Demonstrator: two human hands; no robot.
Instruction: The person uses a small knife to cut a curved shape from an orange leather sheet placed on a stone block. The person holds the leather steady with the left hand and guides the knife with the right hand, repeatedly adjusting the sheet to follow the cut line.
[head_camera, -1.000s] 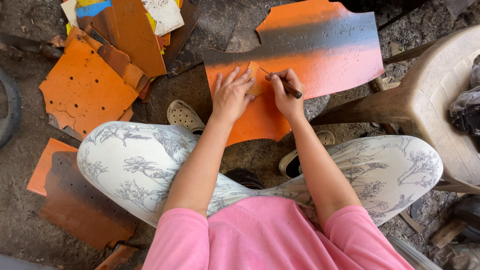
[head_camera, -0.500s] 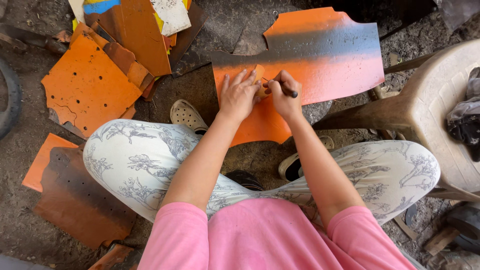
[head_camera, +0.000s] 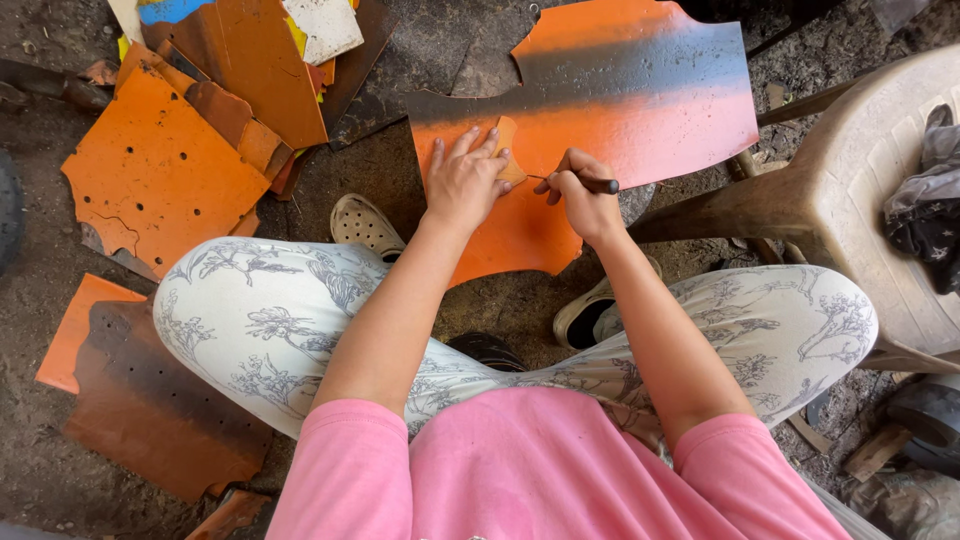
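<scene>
Dirt floor, orange sheet (head_camera: 640, 130) — template (head_camera: 507, 150) under left fingers (head_camera: 470, 150), pen (head_camera: 590, 183) in right.

Orange scrap sheets (head_camera: 150, 170) piled left; beige plastic chair (head_camera: 860, 190) right, dark cloth (head_camera: 925, 210) on it.

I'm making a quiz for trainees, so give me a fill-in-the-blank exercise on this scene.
1. The left hand presses a small ____ template flat on the orange sheet.
2. The right hand grips a dark ____.
3. A ____ plastic chair stands on the person's right.

Missing: orange; pen; beige
</scene>
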